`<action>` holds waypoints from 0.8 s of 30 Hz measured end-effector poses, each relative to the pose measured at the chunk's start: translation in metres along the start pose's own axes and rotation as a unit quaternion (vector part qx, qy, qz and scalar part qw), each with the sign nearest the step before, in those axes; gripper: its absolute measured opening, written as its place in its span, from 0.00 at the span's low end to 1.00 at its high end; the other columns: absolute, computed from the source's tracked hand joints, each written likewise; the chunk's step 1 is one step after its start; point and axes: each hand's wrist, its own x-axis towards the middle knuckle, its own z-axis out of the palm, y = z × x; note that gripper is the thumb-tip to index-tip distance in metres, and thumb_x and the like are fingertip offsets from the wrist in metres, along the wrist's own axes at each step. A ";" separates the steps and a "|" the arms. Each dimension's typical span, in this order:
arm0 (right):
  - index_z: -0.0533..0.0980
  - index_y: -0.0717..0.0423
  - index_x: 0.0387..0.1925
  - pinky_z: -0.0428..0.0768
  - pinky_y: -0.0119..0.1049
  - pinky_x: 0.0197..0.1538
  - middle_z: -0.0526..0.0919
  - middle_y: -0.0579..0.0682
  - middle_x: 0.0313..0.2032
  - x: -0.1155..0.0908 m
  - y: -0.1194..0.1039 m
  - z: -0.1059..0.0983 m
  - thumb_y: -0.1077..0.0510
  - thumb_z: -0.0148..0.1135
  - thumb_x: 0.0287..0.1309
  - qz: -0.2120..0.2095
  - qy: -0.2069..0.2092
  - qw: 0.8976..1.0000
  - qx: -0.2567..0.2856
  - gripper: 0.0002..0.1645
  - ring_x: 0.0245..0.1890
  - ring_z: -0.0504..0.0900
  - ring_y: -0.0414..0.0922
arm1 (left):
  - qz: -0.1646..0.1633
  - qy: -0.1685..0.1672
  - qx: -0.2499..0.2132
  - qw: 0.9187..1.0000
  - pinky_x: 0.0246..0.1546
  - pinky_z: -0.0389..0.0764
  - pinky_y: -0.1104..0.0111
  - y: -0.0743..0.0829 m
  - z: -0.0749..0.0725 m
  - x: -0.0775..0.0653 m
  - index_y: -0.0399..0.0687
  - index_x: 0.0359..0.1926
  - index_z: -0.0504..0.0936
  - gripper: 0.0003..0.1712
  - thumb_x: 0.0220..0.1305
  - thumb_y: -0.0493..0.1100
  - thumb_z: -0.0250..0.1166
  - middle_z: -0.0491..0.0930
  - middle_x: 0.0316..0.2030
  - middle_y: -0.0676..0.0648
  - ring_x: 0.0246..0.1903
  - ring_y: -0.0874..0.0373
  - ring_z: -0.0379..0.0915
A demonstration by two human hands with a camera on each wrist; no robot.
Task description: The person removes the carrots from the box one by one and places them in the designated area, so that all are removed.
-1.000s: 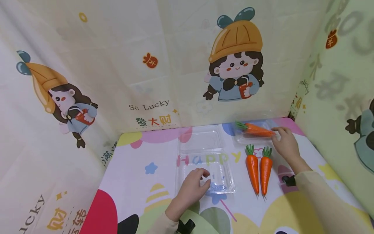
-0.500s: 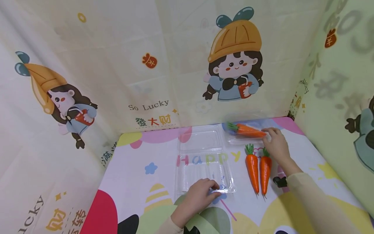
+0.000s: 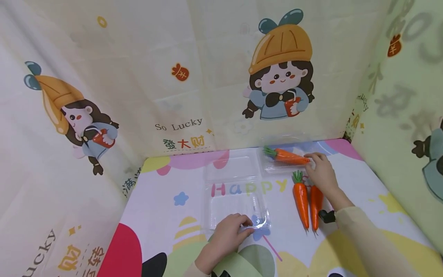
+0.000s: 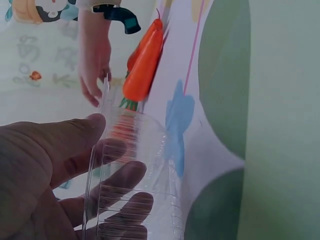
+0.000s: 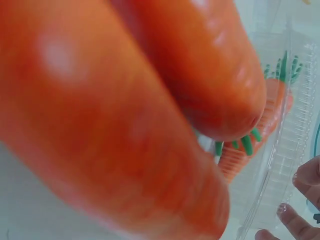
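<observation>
Near the middle of the table, my left hand (image 3: pixel 226 236) grips the front right edge of an opened clear plastic clamshell box (image 3: pixel 212 215). In the left wrist view, the thumb (image 4: pixel 82 131) lies on one side of its wall (image 4: pixel 102 125) and the fingers on the other. Farther back, my right hand (image 3: pixel 322 175) holds the right end of a second clear box (image 3: pixel 268 169), which contains a carrot (image 3: pixel 288 156). Its fingertips (image 5: pixel 290 215) show beside that box in the right wrist view. Under the right wrist lie two carrots (image 3: pixel 300 200), one partly covered.
A printed cloth (image 3: pixel 166 207) with coloured shapes covers the table. Patterned curtains (image 3: pixel 138 88) rise along its back and sides. Black wrist devices (image 3: pixel 327 216) sit close to the carrots and the front of the table. The near box's lid (image 3: pixel 232 169) lies folded back.
My right hand has drawn the far box with its carrot leftward. My left hand has gone to the near box's front right edge, and that box has shifted slightly left.
</observation>
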 end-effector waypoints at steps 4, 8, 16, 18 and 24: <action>0.74 0.62 0.64 0.72 0.72 0.59 0.65 0.73 0.68 -0.002 -0.006 0.002 0.59 0.51 0.71 0.003 -0.010 1.000 -0.002 0.23 0.62 0.69 0.74 | -0.011 0.000 -0.012 1.000 0.37 0.75 0.75 -0.008 -0.006 -0.007 0.60 0.41 0.88 0.07 0.67 0.54 0.69 0.81 0.34 0.63 0.34 0.70 0.72; 0.74 0.60 0.64 0.80 0.63 0.46 0.65 0.72 0.69 -0.004 -0.014 0.005 0.59 0.51 0.71 -0.003 -0.024 1.000 0.007 0.23 0.53 0.75 0.70 | -0.018 0.009 -0.016 1.000 0.37 0.75 0.74 -0.017 -0.011 -0.015 0.59 0.40 0.88 0.07 0.67 0.53 0.70 0.81 0.33 0.64 0.33 0.71 0.70; 0.77 0.60 0.61 0.72 0.71 0.57 0.70 0.70 0.64 -0.010 -0.027 0.016 0.61 0.53 0.69 -0.050 -0.013 0.999 0.010 0.21 0.60 0.71 0.74 | -0.025 0.009 -0.023 0.999 0.40 0.78 0.70 -0.033 -0.026 -0.024 0.58 0.41 0.88 0.06 0.67 0.51 0.70 0.82 0.34 0.64 0.35 0.68 0.74; 0.78 0.59 0.60 0.72 0.71 0.57 0.71 0.70 0.63 -0.012 -0.030 0.020 0.61 0.54 0.69 -0.065 -0.008 0.998 0.013 0.20 0.59 0.72 0.74 | -0.032 0.006 -0.022 0.999 0.40 0.78 0.69 -0.037 -0.030 -0.025 0.58 0.41 0.88 0.05 0.68 0.50 0.69 0.82 0.34 0.64 0.36 0.67 0.74; 0.79 0.60 0.58 0.69 0.70 0.61 0.73 0.69 0.61 -0.018 -0.041 0.031 0.62 0.57 0.68 -0.092 -0.006 0.995 0.030 0.20 0.57 0.72 0.75 | -0.054 0.004 -0.029 0.998 0.39 0.79 0.68 -0.049 -0.041 -0.030 0.58 0.39 0.88 0.05 0.67 0.50 0.70 0.82 0.35 0.64 0.35 0.68 0.74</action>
